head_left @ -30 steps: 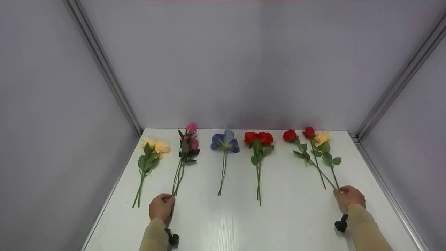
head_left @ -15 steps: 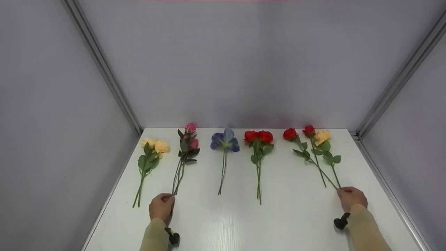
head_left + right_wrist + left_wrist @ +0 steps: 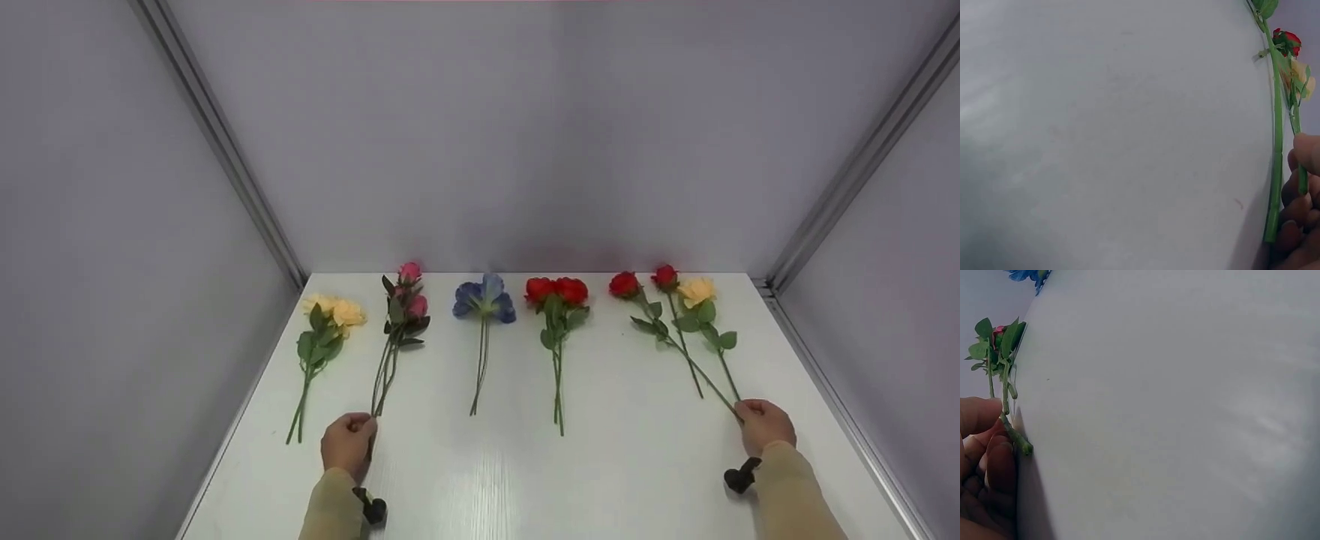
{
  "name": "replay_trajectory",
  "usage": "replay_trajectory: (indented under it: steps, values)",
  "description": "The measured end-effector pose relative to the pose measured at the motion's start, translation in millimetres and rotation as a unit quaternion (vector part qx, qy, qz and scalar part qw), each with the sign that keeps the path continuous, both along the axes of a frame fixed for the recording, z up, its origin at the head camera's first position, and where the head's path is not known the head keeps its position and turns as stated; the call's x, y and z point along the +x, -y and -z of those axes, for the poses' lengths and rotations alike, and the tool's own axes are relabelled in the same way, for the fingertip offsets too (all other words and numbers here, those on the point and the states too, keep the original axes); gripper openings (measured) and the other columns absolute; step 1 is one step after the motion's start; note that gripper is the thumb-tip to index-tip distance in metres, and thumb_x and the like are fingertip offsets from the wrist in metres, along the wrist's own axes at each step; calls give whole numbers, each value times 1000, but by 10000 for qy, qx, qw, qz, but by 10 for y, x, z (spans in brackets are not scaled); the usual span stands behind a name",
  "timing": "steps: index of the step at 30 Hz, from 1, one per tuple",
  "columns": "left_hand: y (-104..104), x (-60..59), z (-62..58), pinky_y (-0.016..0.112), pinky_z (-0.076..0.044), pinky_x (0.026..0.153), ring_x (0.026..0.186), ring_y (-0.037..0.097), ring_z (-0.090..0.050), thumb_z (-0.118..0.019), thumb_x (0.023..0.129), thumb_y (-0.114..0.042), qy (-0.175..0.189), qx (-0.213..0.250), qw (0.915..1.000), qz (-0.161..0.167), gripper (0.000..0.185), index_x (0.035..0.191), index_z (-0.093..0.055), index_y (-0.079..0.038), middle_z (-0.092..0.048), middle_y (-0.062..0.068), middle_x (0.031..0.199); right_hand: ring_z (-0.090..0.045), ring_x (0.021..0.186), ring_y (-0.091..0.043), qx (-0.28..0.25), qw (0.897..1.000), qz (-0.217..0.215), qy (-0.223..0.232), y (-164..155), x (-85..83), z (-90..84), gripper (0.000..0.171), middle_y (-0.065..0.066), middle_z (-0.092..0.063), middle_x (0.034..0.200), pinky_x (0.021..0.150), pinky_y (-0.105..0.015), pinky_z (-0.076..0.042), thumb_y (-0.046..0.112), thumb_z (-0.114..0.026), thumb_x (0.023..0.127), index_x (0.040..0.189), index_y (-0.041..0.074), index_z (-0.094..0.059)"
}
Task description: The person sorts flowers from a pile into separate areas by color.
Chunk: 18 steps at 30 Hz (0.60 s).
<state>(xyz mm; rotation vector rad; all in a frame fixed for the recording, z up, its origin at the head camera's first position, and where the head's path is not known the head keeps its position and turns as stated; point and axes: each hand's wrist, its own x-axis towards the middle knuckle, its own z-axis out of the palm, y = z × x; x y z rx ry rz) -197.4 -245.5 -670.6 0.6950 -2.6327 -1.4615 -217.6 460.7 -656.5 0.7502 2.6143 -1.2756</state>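
My left hand (image 3: 349, 444) pinches the lower stem ends of the pink roses (image 3: 409, 304), which lie on the white table (image 3: 480, 487). In the left wrist view, thumb and finger close on a stem (image 3: 1006, 391), and another stem end pokes out beside them. At the table's right side my right hand (image 3: 766, 429) pinches the stem of a yellow rose (image 3: 697, 291). A red rose's long green stem (image 3: 1277, 146) runs close beside those fingers; whether they touch it I cannot tell. Two red roses (image 3: 624, 285) lie left of the yellow one.
Yellow flowers (image 3: 334, 311) lie at the far left. Blue flowers (image 3: 484, 298) and a pair of red flowers (image 3: 556, 292) lie in the middle, stems toward me. Grey panels (image 3: 480, 135) enclose the table at the back and both sides.
My right hand has shifted a little to the right, and the yellow rose has moved right with it, slightly away from the red roses. The left hand has stayed in place.
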Motion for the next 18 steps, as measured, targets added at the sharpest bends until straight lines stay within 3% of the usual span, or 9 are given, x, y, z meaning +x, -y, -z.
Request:
replay_trajectory:
  steps: [12,18]
  values:
    - [-5,-31,-87,35,-43,73,82,21,-56,-67,89,-25,-87,-42,10000,-8,22,103,-70,-9,-64,4,90,-54,98,-31,188,9998,19,-86,33,-16,5,53,-20,-57,113,75,-40,-43,40,-41,100,129,-4,-49]
    - [33,4,-16,34,-43,73,83,20,-57,-66,89,-26,64,54,10000,0,23,105,-69,-8,-64,4,91,-52,105,-36,134,9997,-28,-196,46,7,27,58,-26,-53,121,83,-46,-43,43,-37,101,131,-6,-47]
